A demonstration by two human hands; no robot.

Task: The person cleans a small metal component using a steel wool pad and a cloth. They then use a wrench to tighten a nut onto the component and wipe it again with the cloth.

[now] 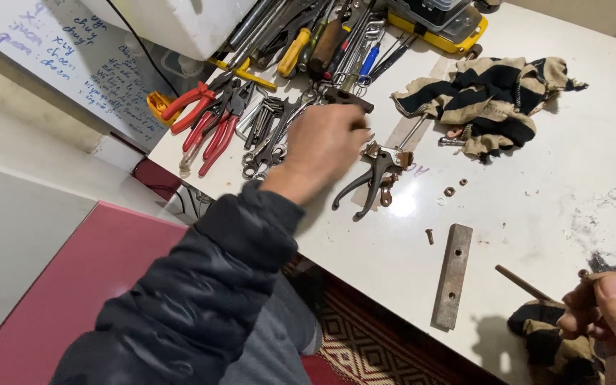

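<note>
Right hand point(607, 317): lowest corner of the view, at the table's near edge; fingers curled in, pinching a thin brown rod point(523, 283) that slants up and away to the left. A small dark piece shows at the fingertips; cannot tell what it is.
Dark cloth point(543, 335): bunched under and beside that hand, at the table edge.
Flat metal bar point(453, 275): rusty, with holes, lying alone on the white table point(536, 178), left of the rod and apart from it.
Small parts: a short screw point(429, 235) just past the bar; washers point(450, 191) further in.
Left hand point(322, 146): dark padded sleeve, reached out over the tool heap; knuckles up, fingers bent down, blurred. Cannot tell whether it grips anything.
Old pliers-like tool point(368, 182): dark, handles splayed, just beside the left hand's fingers.
Red-handled pliers point(204, 121): left of the hand, among wrenches.
Striped rag point(486, 100): crumpled, far side of the table.
</note>
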